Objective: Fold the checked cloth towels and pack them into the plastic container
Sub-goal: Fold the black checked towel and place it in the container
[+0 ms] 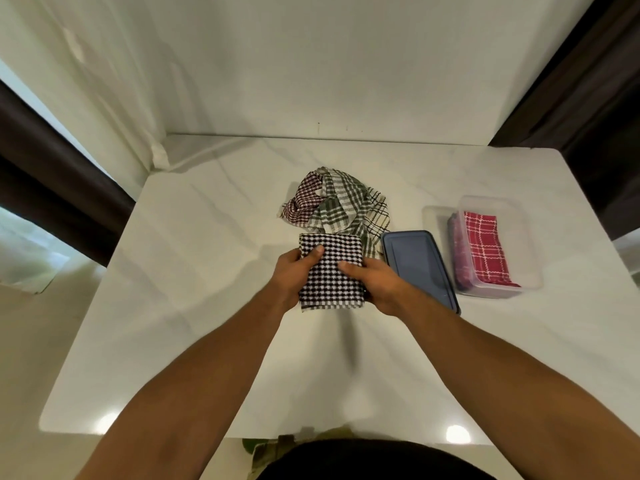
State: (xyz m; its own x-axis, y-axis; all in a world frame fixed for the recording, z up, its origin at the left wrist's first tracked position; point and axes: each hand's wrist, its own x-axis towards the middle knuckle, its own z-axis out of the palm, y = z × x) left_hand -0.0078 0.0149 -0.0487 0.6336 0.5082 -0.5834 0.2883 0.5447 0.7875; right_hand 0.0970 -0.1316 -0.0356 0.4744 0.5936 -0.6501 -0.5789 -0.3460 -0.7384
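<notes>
Your left hand [292,271] and right hand [375,287] gripped the folded black-and-white checked towel [330,289] by its sides, thumbs on top. Beyond it lay unfolded checked towels [334,206] in a heap; right of it, a blue lid [419,268], then the plastic container [524,258] holding a folded red towel [485,244].

Blue lid [419,268] lies flat between folded towel [329,271] and open container [438,223]; crumpled pile [339,206] just behind; tabletop [173,271] free leftward.

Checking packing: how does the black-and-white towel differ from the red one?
The black-and-white towel has dense checks; the red towel has white grid lines. Left hand and right hand hold the black-and-white towel; the red towel lies in the plastic container. Both are folded.
</notes>
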